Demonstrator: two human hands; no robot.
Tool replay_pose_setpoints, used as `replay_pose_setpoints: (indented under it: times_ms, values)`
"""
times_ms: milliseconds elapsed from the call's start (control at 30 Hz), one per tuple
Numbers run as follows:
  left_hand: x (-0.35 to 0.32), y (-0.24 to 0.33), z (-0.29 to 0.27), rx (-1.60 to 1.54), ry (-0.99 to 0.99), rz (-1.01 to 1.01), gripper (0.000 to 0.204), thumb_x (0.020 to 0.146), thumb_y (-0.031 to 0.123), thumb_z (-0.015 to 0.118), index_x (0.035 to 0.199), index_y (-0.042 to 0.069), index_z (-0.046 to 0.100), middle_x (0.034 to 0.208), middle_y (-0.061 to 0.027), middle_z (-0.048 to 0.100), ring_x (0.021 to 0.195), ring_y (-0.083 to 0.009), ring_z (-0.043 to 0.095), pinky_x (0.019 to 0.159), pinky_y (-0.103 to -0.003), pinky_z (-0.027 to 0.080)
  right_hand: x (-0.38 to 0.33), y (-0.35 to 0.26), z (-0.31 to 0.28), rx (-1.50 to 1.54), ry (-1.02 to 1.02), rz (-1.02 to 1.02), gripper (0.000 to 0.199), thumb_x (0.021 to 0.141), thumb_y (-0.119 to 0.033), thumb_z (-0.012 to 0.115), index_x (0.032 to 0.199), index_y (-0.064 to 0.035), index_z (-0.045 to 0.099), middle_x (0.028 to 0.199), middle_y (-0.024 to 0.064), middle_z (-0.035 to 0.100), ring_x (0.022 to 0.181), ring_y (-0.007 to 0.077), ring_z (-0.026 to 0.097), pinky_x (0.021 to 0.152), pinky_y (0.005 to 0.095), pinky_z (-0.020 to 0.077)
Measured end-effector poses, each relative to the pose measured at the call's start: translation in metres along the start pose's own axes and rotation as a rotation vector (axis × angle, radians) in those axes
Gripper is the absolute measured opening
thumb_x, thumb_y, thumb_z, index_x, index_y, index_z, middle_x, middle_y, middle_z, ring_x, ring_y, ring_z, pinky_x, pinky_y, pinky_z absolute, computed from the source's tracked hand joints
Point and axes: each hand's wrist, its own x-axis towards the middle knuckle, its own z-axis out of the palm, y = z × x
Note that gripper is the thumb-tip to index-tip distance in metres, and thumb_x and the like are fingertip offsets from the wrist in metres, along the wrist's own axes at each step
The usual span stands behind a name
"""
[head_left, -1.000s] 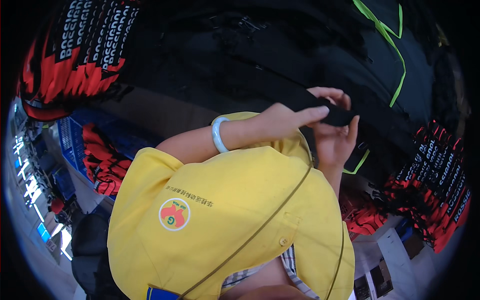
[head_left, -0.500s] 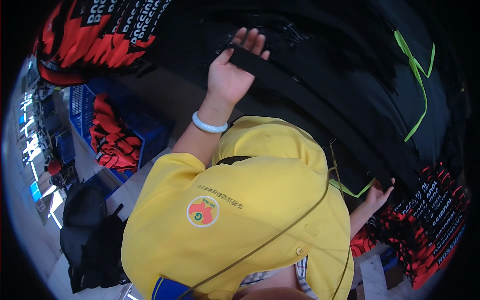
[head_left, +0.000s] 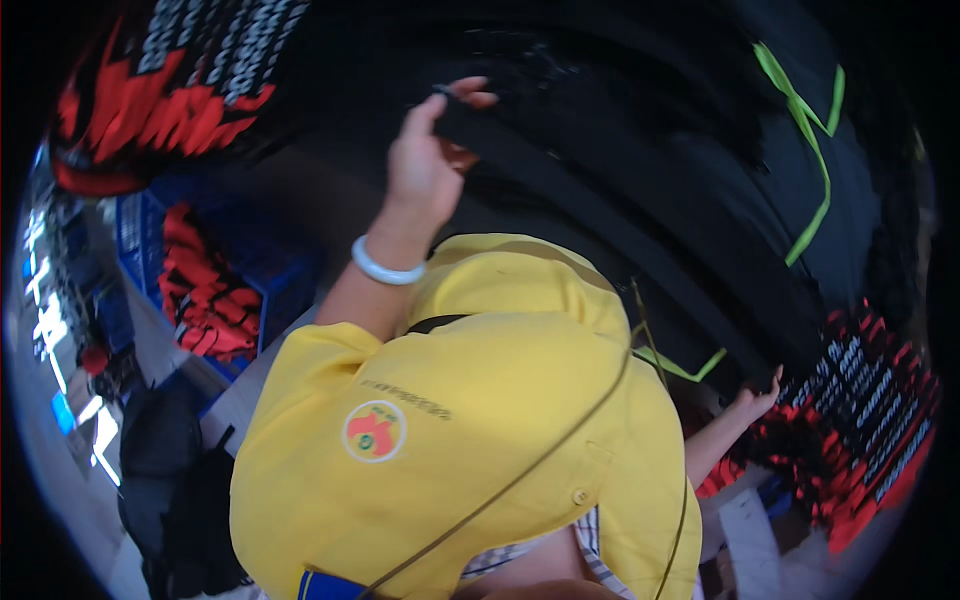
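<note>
A long, wide black strap (head_left: 600, 205) stretches diagonally between my two hands, from upper left to lower right. At its upper end, the fingers and thumb of my left hand (head_left: 425, 165) close around the strap. My right hand (head_left: 752, 403) is at the lower end, with one finger pointing up and the others partly hidden against the black strap; they appear to grip it. Under the strap lies a dark work surface covered in black material (head_left: 640, 80). A bright green ribbon (head_left: 815, 150) lies on it at the upper right, and another green strip (head_left: 680, 368) shows near my right wrist.
Red and black printed straps (head_left: 170, 100) are piled at the upper left, and a similar pile (head_left: 860, 430) is at the lower right. Red pieces (head_left: 205, 300) fill a blue crate (head_left: 135, 240) on the left. A black chair (head_left: 160, 450) stands at lower left. Small dark bits (head_left: 520, 50) lie scattered at the top.
My left hand has turned from an open palm to fingers closed around the strap's end. The whole view has shifted slightly. My right hand stays at the lower end.
</note>
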Motion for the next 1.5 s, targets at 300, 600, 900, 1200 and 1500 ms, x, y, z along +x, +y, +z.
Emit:
replay_pose_setpoints:
  times_ms: [300,600,900,1200,1500]
  values:
    - [0.071,-0.027,-0.028,-0.478,0.255,-0.382,0.029,0.082,0.000,0.067,0.104,-0.003,0.049,0.107,-0.0187,0.050,0.085,-0.0245,0.058,0.076,-0.029,0.057,0.135,-0.160,-0.033,0.246,0.137,-0.002,0.015,0.080,-0.003,0.067,0.089,0.0029,0.056,0.076,0.0102,0.059,0.062,0.0179,0.057,0.059,0.0296,0.0551]
    - [0.068,-0.050,-0.007,-0.255,0.206,-0.172,0.038,0.088,0.002,0.058,0.121,-0.004,0.039,0.120,-0.0189,0.042,0.103,-0.0265,0.059,0.092,-0.035,0.052,0.121,-0.073,0.164,-1.574,0.770,-0.748,0.075,0.073,-0.032,0.076,0.129,0.0063,0.044,0.128,0.0259,0.049,0.110,0.0373,0.054,0.087,0.0418,0.0520]
    - [0.040,-0.048,0.028,0.197,0.352,0.118,0.049,0.092,0.009,0.053,0.137,0.004,0.033,0.119,-0.0097,0.049,0.080,-0.0108,0.054,0.076,-0.027,0.048,-0.019,0.170,0.438,-1.410,-0.689,-1.458,0.043,0.080,-0.033,0.069,0.113,-0.0072,0.061,0.112,0.0131,0.063,0.111,0.0299,0.054,0.092,0.0395,0.0428]
    - [0.045,-0.052,0.087,0.446,-0.347,-0.197,0.044,0.101,0.034,0.035,0.130,0.004,0.050,0.120,-0.0092,0.059,0.069,-0.0049,0.049,0.068,-0.019,0.043,-0.132,0.100,0.413,-0.783,-1.451,-0.190,0.012,0.093,-0.015,0.056,0.092,-0.0029,0.056,0.076,0.0010,0.060,0.064,0.0078,0.058,0.062,0.0231,0.0470]
    - [0.012,-0.064,0.135,0.076,-0.645,-0.416,0.040,0.102,0.030,0.031,0.132,0.008,0.044,0.129,-0.0127,0.055,0.053,-0.0054,0.038,0.064,-0.022,0.041,-0.222,0.103,0.272,-0.336,-1.121,0.630,0.018,0.096,-0.024,0.051,0.095,-0.0059,0.052,0.058,-0.0003,0.046,0.044,0.0060,0.037,0.051,0.0222,0.0359]
